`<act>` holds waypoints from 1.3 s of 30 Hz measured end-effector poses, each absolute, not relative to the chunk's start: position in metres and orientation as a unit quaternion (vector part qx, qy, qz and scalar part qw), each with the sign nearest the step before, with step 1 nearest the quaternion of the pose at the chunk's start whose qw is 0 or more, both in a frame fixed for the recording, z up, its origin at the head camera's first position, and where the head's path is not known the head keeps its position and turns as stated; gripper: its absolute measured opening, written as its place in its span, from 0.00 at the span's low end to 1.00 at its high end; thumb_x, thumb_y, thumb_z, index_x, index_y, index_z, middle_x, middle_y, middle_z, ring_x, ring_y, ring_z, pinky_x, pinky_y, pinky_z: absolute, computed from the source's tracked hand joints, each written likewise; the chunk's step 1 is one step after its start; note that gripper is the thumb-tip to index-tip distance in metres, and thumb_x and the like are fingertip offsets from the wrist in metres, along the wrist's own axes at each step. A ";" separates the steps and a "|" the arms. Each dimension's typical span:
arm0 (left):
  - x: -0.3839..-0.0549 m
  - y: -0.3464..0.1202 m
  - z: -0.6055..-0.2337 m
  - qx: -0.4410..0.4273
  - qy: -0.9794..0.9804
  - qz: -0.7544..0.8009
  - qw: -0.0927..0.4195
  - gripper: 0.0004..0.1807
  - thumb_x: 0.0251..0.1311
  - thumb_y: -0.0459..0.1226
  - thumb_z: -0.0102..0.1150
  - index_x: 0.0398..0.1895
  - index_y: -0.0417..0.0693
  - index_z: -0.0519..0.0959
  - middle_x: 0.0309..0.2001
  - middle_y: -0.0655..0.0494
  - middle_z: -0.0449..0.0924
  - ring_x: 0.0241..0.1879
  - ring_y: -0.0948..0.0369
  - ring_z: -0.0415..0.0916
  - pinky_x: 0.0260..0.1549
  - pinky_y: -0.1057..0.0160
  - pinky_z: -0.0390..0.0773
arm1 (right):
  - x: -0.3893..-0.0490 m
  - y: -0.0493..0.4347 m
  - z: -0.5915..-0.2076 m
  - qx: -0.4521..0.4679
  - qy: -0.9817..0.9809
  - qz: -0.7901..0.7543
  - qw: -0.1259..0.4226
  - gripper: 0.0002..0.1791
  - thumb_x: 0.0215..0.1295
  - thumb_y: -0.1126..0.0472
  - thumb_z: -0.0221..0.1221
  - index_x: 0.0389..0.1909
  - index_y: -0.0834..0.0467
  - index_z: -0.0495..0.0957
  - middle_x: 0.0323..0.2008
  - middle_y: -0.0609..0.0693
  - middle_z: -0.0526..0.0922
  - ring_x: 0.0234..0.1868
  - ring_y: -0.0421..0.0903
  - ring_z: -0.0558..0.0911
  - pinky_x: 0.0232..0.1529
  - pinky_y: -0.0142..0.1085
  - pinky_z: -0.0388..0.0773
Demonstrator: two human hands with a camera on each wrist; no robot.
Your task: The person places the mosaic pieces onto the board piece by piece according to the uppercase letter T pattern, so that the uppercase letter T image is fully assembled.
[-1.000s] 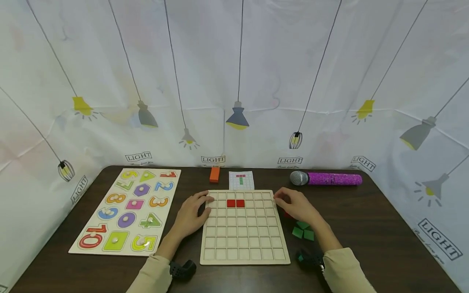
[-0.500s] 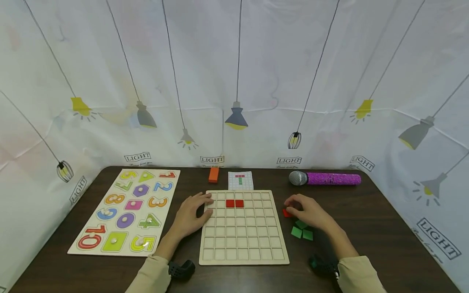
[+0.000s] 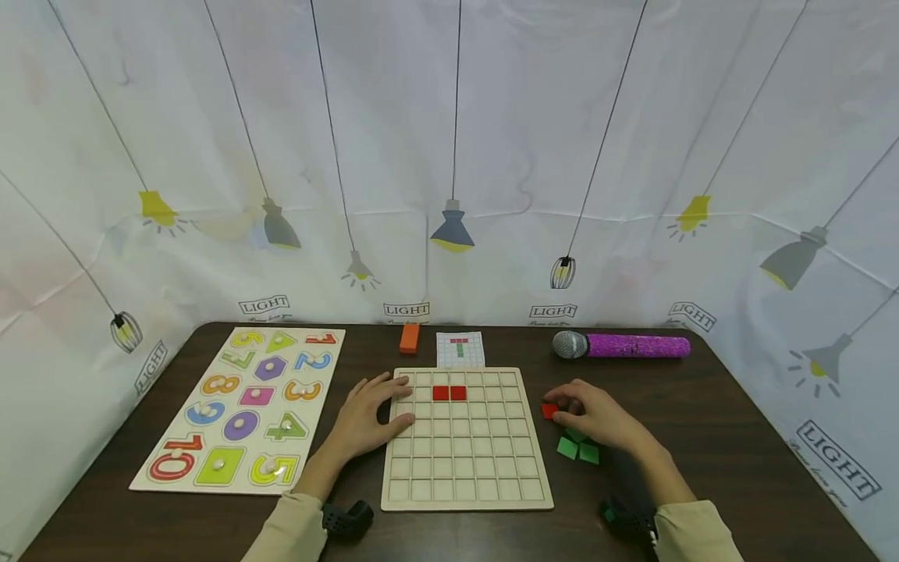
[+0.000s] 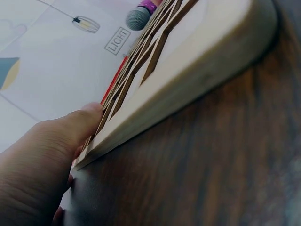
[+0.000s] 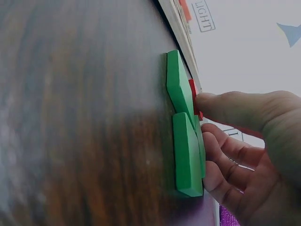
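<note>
My left hand (image 3: 368, 417) rests on the left edge of a wooden grid board (image 3: 467, 493), fingers loosely extended and thumb over the rim. Two red square tiles (image 3: 449, 393) sit side by side in cells near the board's top. To the right of the board, my right hand (image 3: 597, 414) pinches a loose red square tile (image 3: 548, 410) low at the table, between thumb and index finger. In the right wrist view the thumb tip is right at this red tile (image 5: 192, 94), which is partly hidden behind green square tiles (image 5: 186, 155).
Several green tiles (image 3: 578, 447) lie just below the right hand. A pattern card (image 3: 460, 349) and an orange block (image 3: 410, 339) are beyond the board. A purple microphone (image 3: 621, 345) lies at back right; a number-and-shape puzzle board (image 3: 239, 410) covers the left side.
My right hand has moved from the board's right edge to the right and down, onto the loose red tile. The left hand stays on the board, its thumb a little further in.
</note>
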State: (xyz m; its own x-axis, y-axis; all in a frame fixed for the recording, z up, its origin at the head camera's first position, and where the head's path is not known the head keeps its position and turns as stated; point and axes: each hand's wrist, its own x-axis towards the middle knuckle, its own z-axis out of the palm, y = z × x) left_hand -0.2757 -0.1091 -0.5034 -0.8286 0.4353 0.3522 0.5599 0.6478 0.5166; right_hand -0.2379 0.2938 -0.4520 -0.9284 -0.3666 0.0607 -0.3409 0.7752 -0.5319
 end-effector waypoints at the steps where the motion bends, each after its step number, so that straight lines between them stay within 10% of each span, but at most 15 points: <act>1: -0.276 -0.109 -0.504 -0.275 -0.903 -0.316 0.098 0.26 0.56 0.55 0.61 0.56 0.57 0.78 0.63 0.59 0.72 0.69 0.50 0.60 0.68 0.38 0.52 | -0.238 0.293 -0.452 -0.184 0.943 -0.276 0.025 0.16 0.63 0.57 0.61 0.50 0.57 0.78 0.39 0.49 0.77 0.34 0.38 0.73 0.32 0.30 0.71; 39: -0.275 -0.110 -0.504 -0.274 -0.903 -0.318 0.094 0.26 0.57 0.54 0.60 0.57 0.56 0.77 0.63 0.59 0.72 0.69 0.50 0.60 0.68 0.39 0.51 | -0.252 0.269 -0.452 -0.162 0.909 -0.383 -0.006 0.10 0.65 0.60 0.58 0.46 0.56 0.78 0.40 0.50 0.83 0.40 0.45 0.79 0.37 0.31 0.76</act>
State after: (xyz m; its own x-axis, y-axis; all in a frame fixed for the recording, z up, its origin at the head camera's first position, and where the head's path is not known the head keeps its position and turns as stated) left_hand -0.2749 -0.1103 -0.5037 -0.8326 0.4349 0.3430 0.5539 0.6485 0.5222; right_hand -0.2518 0.2686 -0.4521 -0.9474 -0.2899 0.1354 -0.2994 0.6537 -0.6951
